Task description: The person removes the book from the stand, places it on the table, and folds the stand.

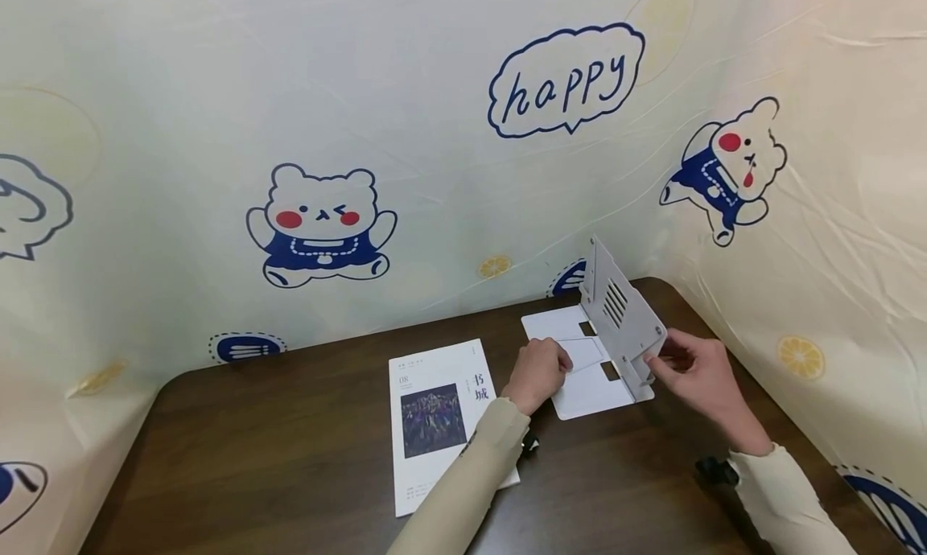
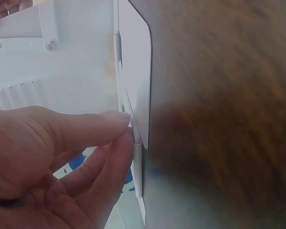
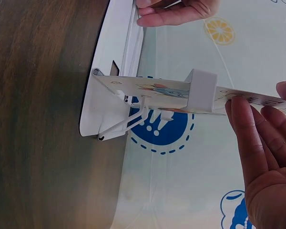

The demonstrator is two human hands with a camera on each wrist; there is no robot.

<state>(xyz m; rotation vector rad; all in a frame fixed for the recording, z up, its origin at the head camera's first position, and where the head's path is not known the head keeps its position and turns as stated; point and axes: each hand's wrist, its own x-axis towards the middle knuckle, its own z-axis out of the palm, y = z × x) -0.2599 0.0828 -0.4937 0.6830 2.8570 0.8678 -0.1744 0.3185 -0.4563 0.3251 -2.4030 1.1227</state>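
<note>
A white folding book stand (image 1: 615, 314) stands at the right of the table, its slotted panel raised steeply above a flat base (image 1: 594, 398). My left hand (image 1: 536, 374) is over the base's near-left side; in the left wrist view its thumb and index finger pinch the edge of a thin plate (image 2: 136, 81) there. At the panel's right edge, my right hand (image 1: 698, 378) grips with thumb on one face and fingers on the other. The right wrist view shows a printed picture on the panel (image 3: 167, 90), a white clip (image 3: 202, 90) and hinged struts (image 3: 128, 121) joining panel and base.
A white magazine (image 1: 427, 491) with a dark picture on its cover lies left of the stand, partly under my left forearm. The brown wooden table (image 1: 290, 442) ends against a cloth wall (image 1: 434, 177) printed with bears, which also rises along the right side.
</note>
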